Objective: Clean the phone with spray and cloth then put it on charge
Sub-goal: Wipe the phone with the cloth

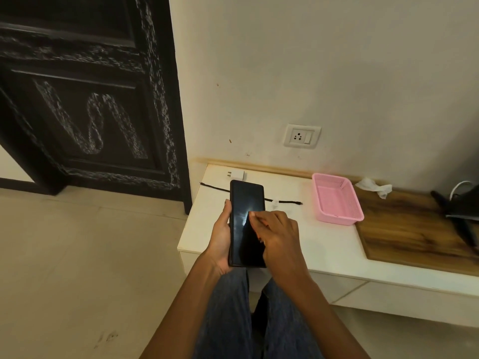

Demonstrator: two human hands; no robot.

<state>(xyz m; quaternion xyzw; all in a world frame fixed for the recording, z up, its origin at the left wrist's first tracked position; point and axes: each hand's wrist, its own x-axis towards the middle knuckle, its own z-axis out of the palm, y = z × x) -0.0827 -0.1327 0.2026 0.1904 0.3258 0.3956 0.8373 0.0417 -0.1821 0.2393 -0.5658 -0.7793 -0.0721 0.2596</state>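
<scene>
left hand [220, 237] cradles phone [246, 224] from its left edge, thumb along the side, screen up, held above the tabletop [324, 244] front edge | right hand [278, 234] palm down, fingers curled, fingertips on the screen; cloth in it: cannot tell | cable [285, 202], charger [236, 174] lie behind the phone.

Glossy glass phone [246, 224], perforated pink plastic basket [337, 200], grained wooden board [409, 229], crumpled white cloth [373, 186]
</scene>
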